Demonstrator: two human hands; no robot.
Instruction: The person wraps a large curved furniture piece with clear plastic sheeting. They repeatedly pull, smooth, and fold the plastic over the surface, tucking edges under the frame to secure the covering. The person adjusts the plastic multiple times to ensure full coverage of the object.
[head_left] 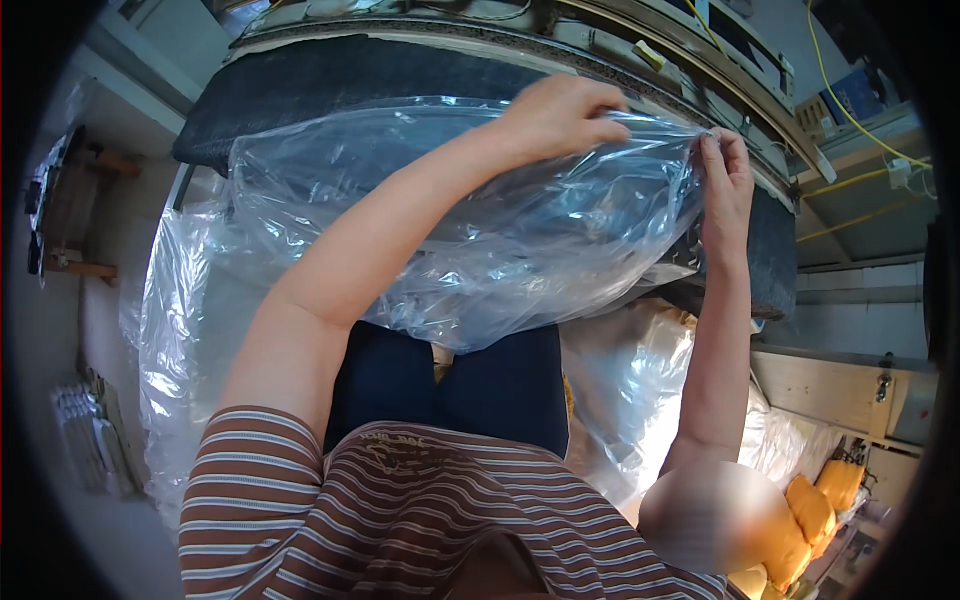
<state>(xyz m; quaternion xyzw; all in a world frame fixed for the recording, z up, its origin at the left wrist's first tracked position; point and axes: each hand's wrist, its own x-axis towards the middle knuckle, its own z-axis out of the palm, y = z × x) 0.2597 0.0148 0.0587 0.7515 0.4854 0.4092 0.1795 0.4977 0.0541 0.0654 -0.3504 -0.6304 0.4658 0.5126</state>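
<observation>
A large clear plastic sheet or bag (430,230) lies across the dark work surface (330,80) and hangs over its near edge toward my lap. My right hand (728,190) pinches the plastic's right corner between thumb and fingers. Close to its far edge, my left hand (565,118) has its fingers curled in on the plastic, left of the right hand. Between the two hands the film is drawn into creases. Whether the plastic is one layer or two, I cannot tell.
Beyond the work surface runs a long metal bar (700,75), with a small yellowish piece (649,54) on it. A yellow cable (850,112) hangs at the far right. More clear plastic (180,290) drapes down at the left. Orange bundles (812,515) lie at the lower right.
</observation>
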